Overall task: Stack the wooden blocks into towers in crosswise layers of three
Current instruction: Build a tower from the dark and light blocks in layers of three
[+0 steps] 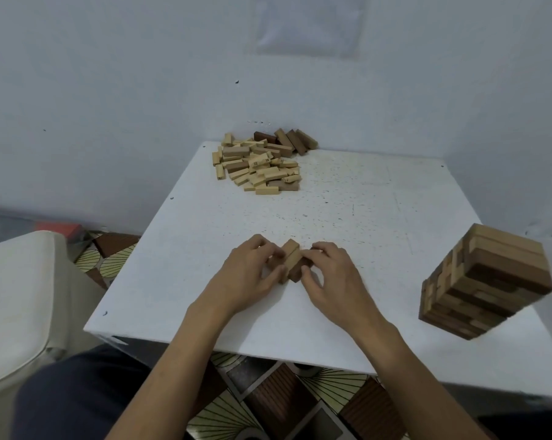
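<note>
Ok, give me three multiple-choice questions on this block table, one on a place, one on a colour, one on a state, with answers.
1. Where does the finished tower stand?
A. on the right side of the table
B. in the far left corner
C. on the floor

2. What colour is the table's top?
A. black
B. white
C. red

3. What are the left hand and right hand doing?
A. hanging idle
B. lifting the tower
C. both holding the small group of blocks near the front middle

Answers: 1 A, it stands by the right edge; 2 B, the bare top is white; 3 C, the fingers of both hands curl round those blocks.
</note>
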`<state>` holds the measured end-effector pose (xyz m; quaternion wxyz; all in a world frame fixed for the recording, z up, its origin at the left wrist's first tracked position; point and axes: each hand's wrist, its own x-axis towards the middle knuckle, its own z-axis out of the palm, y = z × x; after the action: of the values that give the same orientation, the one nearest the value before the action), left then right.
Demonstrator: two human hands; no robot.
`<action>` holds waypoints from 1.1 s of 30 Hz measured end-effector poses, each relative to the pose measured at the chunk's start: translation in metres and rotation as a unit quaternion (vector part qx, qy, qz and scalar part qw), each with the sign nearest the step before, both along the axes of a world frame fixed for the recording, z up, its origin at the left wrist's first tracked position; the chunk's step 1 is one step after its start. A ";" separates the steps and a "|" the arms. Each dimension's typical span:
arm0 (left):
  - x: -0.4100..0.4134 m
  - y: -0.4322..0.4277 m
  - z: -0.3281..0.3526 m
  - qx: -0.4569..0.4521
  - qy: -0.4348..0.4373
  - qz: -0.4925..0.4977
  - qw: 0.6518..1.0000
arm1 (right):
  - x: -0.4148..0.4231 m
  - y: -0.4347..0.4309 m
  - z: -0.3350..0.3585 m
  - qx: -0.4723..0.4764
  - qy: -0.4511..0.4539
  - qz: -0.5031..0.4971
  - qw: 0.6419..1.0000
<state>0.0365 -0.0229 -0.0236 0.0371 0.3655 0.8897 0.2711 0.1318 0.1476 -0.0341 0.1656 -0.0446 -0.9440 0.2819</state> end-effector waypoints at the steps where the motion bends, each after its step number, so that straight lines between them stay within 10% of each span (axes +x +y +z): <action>1: 0.002 0.000 -0.001 0.005 0.000 0.000 1.000 | 0.002 0.001 0.002 -0.004 -0.008 0.011 1.000; 33: -0.003 0.004 0.003 -0.002 -0.084 -0.077 0.993 | 0.016 0.039 0.013 0.015 -0.132 0.071 0.989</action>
<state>0.0330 -0.0185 -0.0208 0.1337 0.4086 0.8533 0.2951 0.1476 0.1866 -0.0213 0.0200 -0.0120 -0.9624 0.2708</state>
